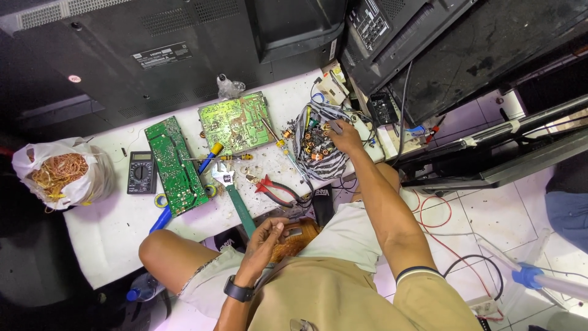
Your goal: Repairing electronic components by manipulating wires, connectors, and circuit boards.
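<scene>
My right hand (344, 136) reaches forward into a striped bag (320, 160) full of small electronic parts on the white table (116, 224); its fingers are bent among the parts, and whether they grip one is hidden. Close to my lap, my left hand (264, 240) is closed around a brown board with orange copper windings (295, 238). A black watch sits on that wrist. Red-handled pliers (274, 190) and a green-handled adjustable wrench (234, 196) lie between the two hands.
Two green circuit boards (174, 165) (236, 122) lie on the table, with a black multimeter (141, 172), screwdrivers (211, 156) and a plastic bag of copper wire (60, 173). Dark television backs (141, 55) lean behind. Cables trail on the tiled floor (484, 214).
</scene>
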